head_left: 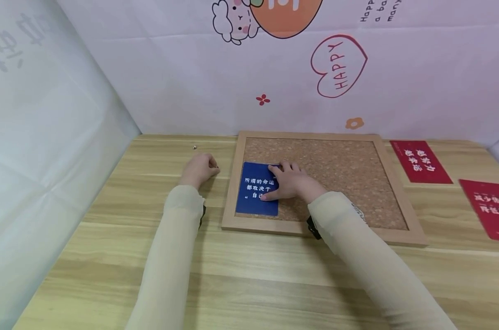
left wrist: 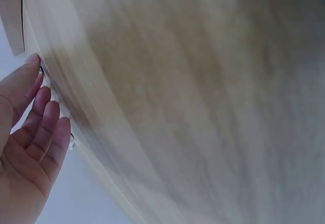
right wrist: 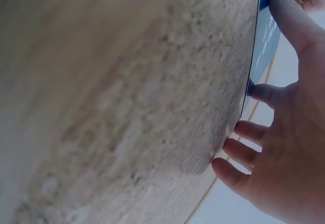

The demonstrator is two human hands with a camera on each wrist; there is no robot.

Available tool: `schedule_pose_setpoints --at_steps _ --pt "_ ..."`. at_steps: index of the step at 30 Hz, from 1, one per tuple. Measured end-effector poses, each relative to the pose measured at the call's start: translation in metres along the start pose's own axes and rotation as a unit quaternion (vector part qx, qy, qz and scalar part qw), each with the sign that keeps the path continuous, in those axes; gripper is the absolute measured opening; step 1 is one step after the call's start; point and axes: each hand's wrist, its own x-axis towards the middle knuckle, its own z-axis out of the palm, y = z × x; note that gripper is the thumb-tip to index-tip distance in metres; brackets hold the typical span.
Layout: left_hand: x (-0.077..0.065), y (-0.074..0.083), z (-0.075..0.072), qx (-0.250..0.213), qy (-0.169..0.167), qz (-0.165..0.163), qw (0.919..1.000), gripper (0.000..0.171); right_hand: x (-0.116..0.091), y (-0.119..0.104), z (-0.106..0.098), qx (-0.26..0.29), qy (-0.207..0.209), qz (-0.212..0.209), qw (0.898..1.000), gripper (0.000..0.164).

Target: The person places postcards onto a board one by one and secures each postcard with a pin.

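Pale sleeves (head_left: 167,266), right hand (head_left: 294,183) touching blue card (head_left: 254,188), red cards (head_left: 422,161) (head view only)

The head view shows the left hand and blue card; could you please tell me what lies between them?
In the head view, a strip of table, then the corkboard frame, lies between the left hand and the blue card.

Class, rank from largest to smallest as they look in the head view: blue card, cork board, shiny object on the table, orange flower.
1. Cork board
2. Blue card, partly covered by the right hand
3. Orange flower
4. Shiny object
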Motion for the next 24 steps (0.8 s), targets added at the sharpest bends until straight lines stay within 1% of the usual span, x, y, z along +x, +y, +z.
schedule_pose_setpoints --at_steps 4,13,20,24 --pt "-0.0010 0.0016 0.0004 0.002 0.000 0.000 1.0000 0.025 0.0000 0.0006 0.0000 0.000 -0.002 0.000 1.000 0.094" --pt "-0.0046 0.0041 0.0002 -0.020 -0.003 -0.008 0.9998 0.025 0.0013 0.0009 0.0006 0.002 -0.002 0.008 1.000 0.095" --pt "-0.0039 0.0045 0.0005 -0.004 -0.009 -0.010 0.9999 0.024 0.0035 0.0009 0.0012 -0.004 -0.001 0.009 1.000 0.095" --pt "-0.0029 0.0038 0.0016 0.007 -0.009 -0.003 0.9999 0.022 0.0030 0.0002 0.0010 -0.008 0.000 0.011 1.000 0.095"
